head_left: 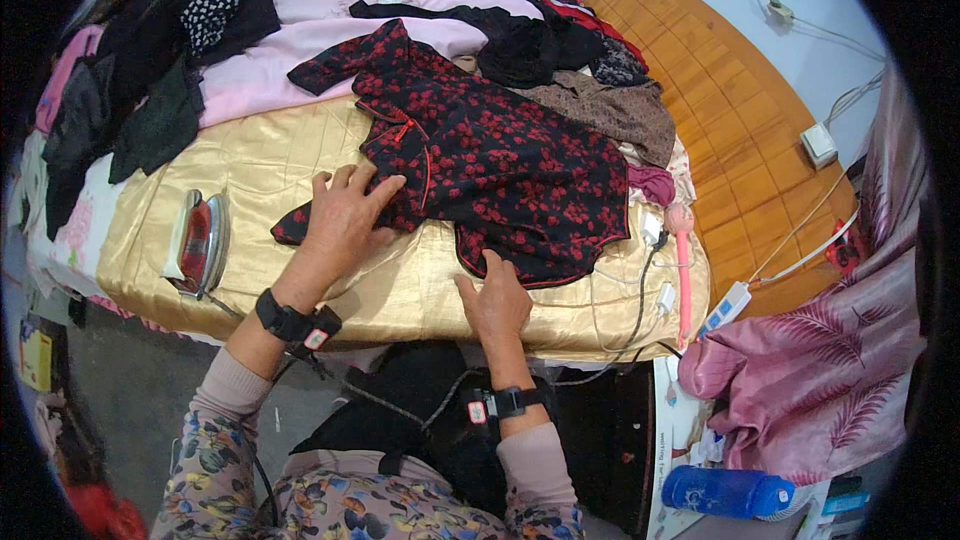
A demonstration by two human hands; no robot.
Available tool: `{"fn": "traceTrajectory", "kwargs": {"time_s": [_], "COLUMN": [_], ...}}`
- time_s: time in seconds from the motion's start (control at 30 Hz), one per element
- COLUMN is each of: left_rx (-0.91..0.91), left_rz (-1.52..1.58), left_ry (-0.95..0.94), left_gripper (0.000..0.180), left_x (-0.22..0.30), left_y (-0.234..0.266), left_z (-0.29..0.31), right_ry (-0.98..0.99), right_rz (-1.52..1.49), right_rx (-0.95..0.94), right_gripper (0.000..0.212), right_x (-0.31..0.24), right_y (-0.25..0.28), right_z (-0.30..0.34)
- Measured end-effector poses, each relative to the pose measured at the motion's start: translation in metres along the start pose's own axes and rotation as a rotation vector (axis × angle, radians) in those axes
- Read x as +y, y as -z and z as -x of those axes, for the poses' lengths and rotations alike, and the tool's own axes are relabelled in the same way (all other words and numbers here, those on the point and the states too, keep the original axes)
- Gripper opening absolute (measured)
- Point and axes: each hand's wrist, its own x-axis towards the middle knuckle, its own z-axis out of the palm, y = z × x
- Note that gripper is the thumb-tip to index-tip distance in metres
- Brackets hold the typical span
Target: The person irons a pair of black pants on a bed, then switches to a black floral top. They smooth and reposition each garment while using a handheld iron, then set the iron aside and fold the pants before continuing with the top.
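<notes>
The black, red-flowered blouse (530, 160) lies spread mostly on gold satin cloth (260, 180); it looks light, soft and apt to slip, best lifted by two far-apart piped edges. The left hand (345, 220) leans palm-down on it, fingers splayed; the right hand (498, 308) meets the near edge, thumb parted from forefinger. An iron (200, 243) sits leftward.

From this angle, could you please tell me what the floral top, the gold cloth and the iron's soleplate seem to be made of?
Floral top: matte fabric, lying softly; fibre unclear. Gold cloth: probably satin, given its creased sheen. Iron's soleplate: likely polished metal, silvery and reflective.
</notes>
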Motion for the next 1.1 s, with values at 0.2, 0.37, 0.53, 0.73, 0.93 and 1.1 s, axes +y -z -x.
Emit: {"fn": "traceTrajectory", "kwargs": {"time_s": [0.2,0.37,0.53,0.73,0.93,1.1], "left_rx": [-0.256,0.006,0.409,0.680,0.654,0.382], "left_rz": [0.120,0.309,0.327,0.461,0.539,0.613], "left_ry": [0.271,0.278,0.061,-0.139,-0.208,-0.286], "left_gripper": [0.072,0.033,0.027,0.029,0.032,0.035], "left_x": [-0.007,-0.039,-0.048,-0.021,-0.003,0.028], "left_y": [-0.029,-0.016,0.051,0.132,0.157,0.149], "left_z": [-0.014,-0.044,-0.113,-0.154,-0.114,-0.035], "right_ry": [0.018,-0.022,-0.311,-0.172,-0.239,-0.804], "right_rz": [0.109,0.003,-0.397,-0.711,-1.327,-1.412], "right_rx": [-0.041,0.125,0.201,0.404,0.604,0.016], "right_gripper": [0.025,0.021,0.023,0.022,0.026,0.033], "right_x": [0.004,0.043,0.082,0.065,0.026,0.018], "right_y": [-0.015,-0.001,0.067,0.171,0.080,-0.011], "right_z": [-0.018,-0.038,-0.091,-0.133,-0.048,0.002]}}
